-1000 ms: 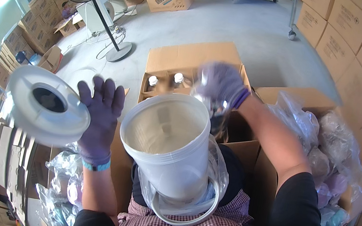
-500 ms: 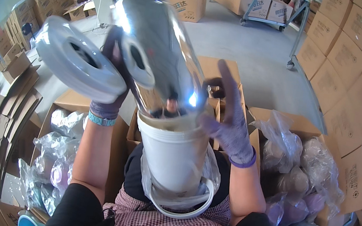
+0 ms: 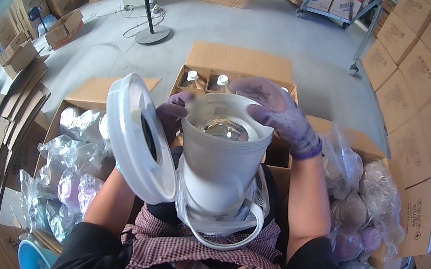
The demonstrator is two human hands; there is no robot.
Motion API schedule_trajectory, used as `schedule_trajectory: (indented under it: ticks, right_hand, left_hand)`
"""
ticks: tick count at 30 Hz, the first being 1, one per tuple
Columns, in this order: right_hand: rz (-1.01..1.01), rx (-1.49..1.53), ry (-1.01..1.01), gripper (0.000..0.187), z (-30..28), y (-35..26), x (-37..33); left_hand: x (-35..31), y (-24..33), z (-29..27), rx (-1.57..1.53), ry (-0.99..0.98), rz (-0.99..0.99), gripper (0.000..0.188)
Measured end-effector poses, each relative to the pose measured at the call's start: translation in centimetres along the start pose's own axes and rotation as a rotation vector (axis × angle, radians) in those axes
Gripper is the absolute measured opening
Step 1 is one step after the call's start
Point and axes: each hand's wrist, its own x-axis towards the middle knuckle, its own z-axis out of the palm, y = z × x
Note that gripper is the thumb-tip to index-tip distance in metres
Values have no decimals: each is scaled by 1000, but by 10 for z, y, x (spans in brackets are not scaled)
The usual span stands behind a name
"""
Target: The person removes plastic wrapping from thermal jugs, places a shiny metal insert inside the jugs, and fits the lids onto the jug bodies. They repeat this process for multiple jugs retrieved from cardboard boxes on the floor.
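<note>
Nearest, above the checked apron (image 3: 173, 245), a pale curved handle (image 3: 253, 233) loops at the near side of a white container (image 3: 220, 173), clear film (image 3: 262, 196) bunched about its lower part. The container is between the gloved hands, its long axis roughly upright, base toward the lap, round mouth facing up. A silvery insert (image 3: 226, 128) sits inside, below the rim, seemingly on the same axis. It lies left of and nearer the body than the right hand (image 3: 282, 117), the closer one, whose fingers arch, well parted, over the far-right rim with nothing visible in them. A white lid (image 3: 128, 125) tilts on edge at the container's left, its dark-centred face turned rightward; behind it, the left hand (image 3: 174, 109) bends its fingers beside the rim, though whether they grip anything cannot be told. Beyond are white-capped bottles (image 3: 222, 83) in a carton (image 3: 240, 60), then a fan (image 3: 154, 36)
</note>
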Motion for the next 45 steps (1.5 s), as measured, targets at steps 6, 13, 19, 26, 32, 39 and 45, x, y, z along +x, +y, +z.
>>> schedule_trajectory:
  ticks: [6,13,19,26,32,39,45]
  right_hand:
    - [51,-544,-677,55,15,-52,57]
    - [-107,251,45,63,4,-33,43]
    - [-331,-70,256,72,-1,3,-9]
    - [-541,-164,164,58,-3,39,-16]
    - [-438,-39,257,57,0,48,-15]
    - [-667,-44,322,65,4,63,-11]
    - [-601,41,319,61,8,69,-10]
  left_hand:
    - [1,20,-11,-755,-19,-158,37]
    - [56,26,-32,-476,378,169,43]
    - [70,20,7,-18,-242,56,110]
    - [60,0,31,-338,-132,48,96]
    - [62,-8,32,-459,-114,-101,84]
    - [67,4,31,-387,-156,-60,81]
    - [64,-3,32,-392,-72,-90,74]
